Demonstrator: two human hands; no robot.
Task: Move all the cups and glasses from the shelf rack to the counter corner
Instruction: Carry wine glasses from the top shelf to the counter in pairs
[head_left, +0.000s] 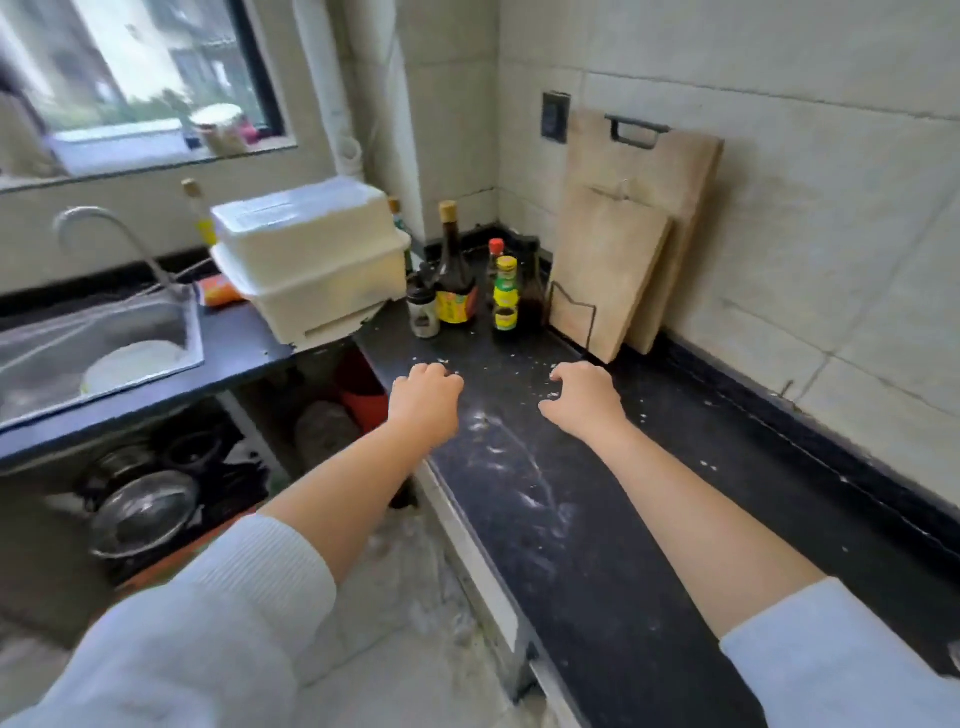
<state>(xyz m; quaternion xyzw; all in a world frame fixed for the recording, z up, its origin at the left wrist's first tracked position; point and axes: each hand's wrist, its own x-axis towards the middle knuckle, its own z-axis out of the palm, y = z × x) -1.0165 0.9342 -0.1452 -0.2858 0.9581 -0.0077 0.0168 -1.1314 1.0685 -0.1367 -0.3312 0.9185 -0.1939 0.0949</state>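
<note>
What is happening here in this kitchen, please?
A person stands at a black counter with both arms stretched forward. The left hand and the right hand are loosely curled above it and hold nothing. In the corner stand sauce bottles and two wooden cutting boards; a white lidded box sits beside the sink. No cups or glasses are visible, so nothing is moved yet.

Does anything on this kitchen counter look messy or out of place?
Yes. White crumbs and powdery smears are scattered over the black counter, between the left hand and right hand. The white lidded box also overhangs the counter edge, sitting slightly askew.
</note>
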